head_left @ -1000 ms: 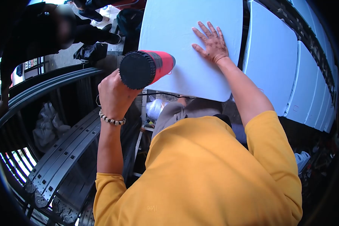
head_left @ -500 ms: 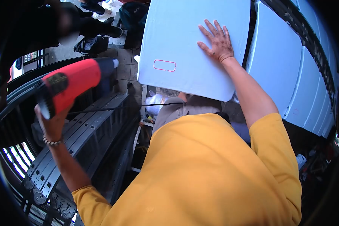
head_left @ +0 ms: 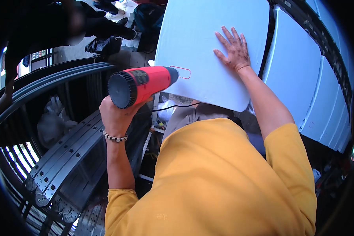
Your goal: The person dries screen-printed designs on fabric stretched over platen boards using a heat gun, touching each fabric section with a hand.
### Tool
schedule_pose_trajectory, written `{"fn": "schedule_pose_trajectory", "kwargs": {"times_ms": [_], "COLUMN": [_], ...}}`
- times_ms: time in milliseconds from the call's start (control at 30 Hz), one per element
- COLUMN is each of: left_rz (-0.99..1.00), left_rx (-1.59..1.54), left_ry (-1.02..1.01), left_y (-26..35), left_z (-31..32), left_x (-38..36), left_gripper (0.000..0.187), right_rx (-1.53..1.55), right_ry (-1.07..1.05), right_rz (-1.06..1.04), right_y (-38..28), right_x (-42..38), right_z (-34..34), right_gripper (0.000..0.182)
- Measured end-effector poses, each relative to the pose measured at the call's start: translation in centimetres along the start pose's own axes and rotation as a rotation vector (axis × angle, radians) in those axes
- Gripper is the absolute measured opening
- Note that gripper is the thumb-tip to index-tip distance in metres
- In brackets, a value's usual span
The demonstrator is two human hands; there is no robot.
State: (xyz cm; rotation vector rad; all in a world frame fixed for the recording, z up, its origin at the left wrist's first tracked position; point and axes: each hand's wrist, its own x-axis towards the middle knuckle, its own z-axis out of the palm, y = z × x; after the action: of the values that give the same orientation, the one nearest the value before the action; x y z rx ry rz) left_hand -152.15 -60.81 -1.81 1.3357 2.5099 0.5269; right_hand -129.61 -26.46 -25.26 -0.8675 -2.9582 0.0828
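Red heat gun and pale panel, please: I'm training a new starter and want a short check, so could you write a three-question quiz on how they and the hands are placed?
1. Multiple choice: what holds the red heat gun?
A) the left hand
B) the right hand
C) both hands together

2. True or false: the right hand lies palm down, fingers spread, on the pale panel.

3. Fill in the missing colour: the rounded outline on the panel, close to the nozzle in this view, is ____.

Key: 1: A; 2: true; 3: red.
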Motion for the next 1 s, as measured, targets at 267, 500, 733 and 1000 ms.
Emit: {"fn": "schedule_pose_trajectory", "kwargs": {"times_ms": [267,500,733,1000], "left_rz": [0.032,0.022,0.016,0.052], "left_rx": [0.161,0.178,0.135,0.102], "left_ry": [0.025,0.025,0.050,0.026], "left_y": [-0.9,-1.3,-1.0,0.9], "left_z": [-0.7,-1.0,0.0,1.5], "left_x": [1.0,1.2,1.9,3.1], "left_gripper": [0.043,0.044,0.045,0.044], "right_rx": [-0.017,0.050,0.059,0.011], "right_ry": [-0.022,0.046,0.048,0.008], "right_rz": [0.000,-0.018,-0.022,-0.002], "right_y": [0.0,0.2,0.1,0.0], "right_x": [0.1,-0.1,0.0,0.0], "right_z": [-0.2,0.2,0.0,-0.5], "right_gripper": [0.073,0.071,0.071,0.071]}}
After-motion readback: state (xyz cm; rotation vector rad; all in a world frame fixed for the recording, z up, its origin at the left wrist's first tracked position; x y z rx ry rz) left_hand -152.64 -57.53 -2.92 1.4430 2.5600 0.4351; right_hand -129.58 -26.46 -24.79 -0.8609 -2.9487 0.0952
